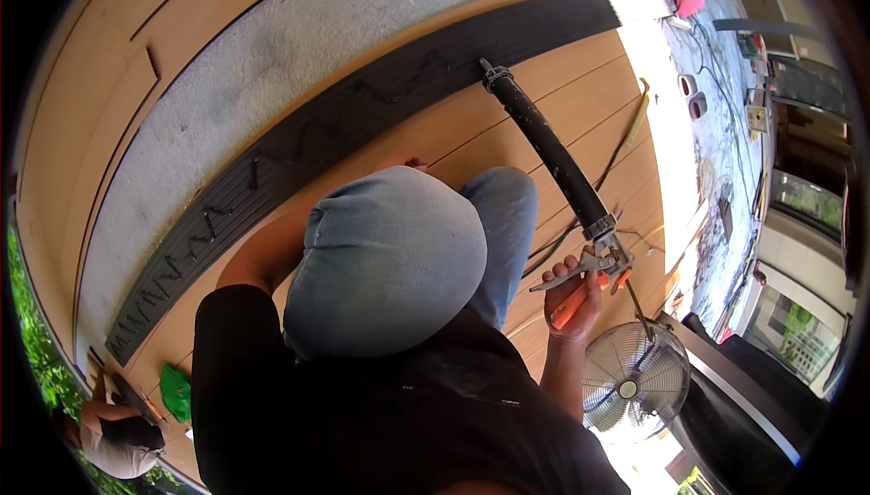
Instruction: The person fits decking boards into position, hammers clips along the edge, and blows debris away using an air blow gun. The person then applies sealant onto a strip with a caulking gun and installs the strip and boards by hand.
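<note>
My right hand [583,312] is closed round the orange handle of a long black caulking gun [551,146]. The trigger lies under its fingers, and the rod sticks out behind. The gun slants up and left, its nozzle over the lower edge of a long dark grooved board [535,33]. Dark adhesive beads [149,291] run in zigzags along that board, thickest at its left end. Of my left hand [416,163] only a bit of the fingers shows past my raised knee, close to the board's edge; the rest is hidden behind the knee.
Tan planks [580,87] cover the floor under me, and a bare grey concrete strip [227,87] runs beyond the dark board. A round metal fan [628,389] stands at my right, near a yellow bar-like tool [637,115]. Another person [118,445] bends at the lower left beside a green object [176,393].
</note>
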`<action>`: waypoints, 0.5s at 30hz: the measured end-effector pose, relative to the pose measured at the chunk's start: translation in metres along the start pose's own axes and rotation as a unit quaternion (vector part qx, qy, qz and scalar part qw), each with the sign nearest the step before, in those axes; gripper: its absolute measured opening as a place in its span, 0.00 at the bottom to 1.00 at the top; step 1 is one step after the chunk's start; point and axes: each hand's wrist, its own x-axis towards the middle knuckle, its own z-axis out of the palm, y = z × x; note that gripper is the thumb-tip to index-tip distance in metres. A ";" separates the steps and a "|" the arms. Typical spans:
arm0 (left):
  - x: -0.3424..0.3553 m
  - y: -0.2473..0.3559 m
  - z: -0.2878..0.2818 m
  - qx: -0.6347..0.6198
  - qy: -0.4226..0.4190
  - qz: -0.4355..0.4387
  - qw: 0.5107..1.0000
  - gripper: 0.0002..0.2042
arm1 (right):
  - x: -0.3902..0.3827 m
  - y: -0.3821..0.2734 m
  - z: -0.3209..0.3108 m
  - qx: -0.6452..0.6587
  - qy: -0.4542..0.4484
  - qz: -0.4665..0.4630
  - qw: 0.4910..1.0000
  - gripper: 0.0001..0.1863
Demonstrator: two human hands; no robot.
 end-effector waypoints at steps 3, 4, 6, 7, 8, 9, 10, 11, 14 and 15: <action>-0.033 -0.034 -0.003 0.083 0.060 0.040 0.994 0.14 | 0.038 0.000 -0.011 0.025 -0.006 0.015 1.000 0.21; -0.037 -0.038 -0.002 0.103 0.060 0.047 0.992 0.14 | 0.050 0.001 -0.011 0.036 -0.014 0.024 0.999 0.21; -0.042 -0.039 -0.004 0.124 0.061 0.054 0.989 0.13 | 0.065 -0.001 -0.005 0.023 0.026 0.027 0.999 0.20; -0.045 -0.040 -0.004 0.133 0.060 0.057 0.988 0.13 | 0.066 -0.003 -0.005 0.023 0.024 0.026 0.999 0.20; -0.046 -0.039 -0.003 0.138 0.058 0.060 0.987 0.13 | 0.067 -0.005 -0.005 0.024 0.022 0.022 0.999 0.20; -0.045 -0.039 -0.003 0.144 0.056 0.063 0.986 0.13 | 0.065 -0.009 -0.008 0.025 0.021 0.019 0.999 0.20; -0.042 -0.038 -0.003 0.144 0.051 0.066 0.986 0.13 | 0.062 -0.012 -0.014 0.031 0.023 0.018 0.999 0.19; -0.045 -0.039 -0.004 0.150 0.054 0.068 0.985 0.12 | 0.061 -0.014 -0.021 0.038 0.022 0.020 0.999 0.18; -0.045 -0.040 -0.006 0.159 0.051 0.073 0.983 0.12 | 0.059 -0.017 -0.043 0.075 0.018 0.024 0.997 0.18; -0.044 -0.040 -0.007 0.162 0.048 0.074 0.983 0.12 | 0.059 -0.017 -0.049 0.105 0.029 0.026 0.994 0.19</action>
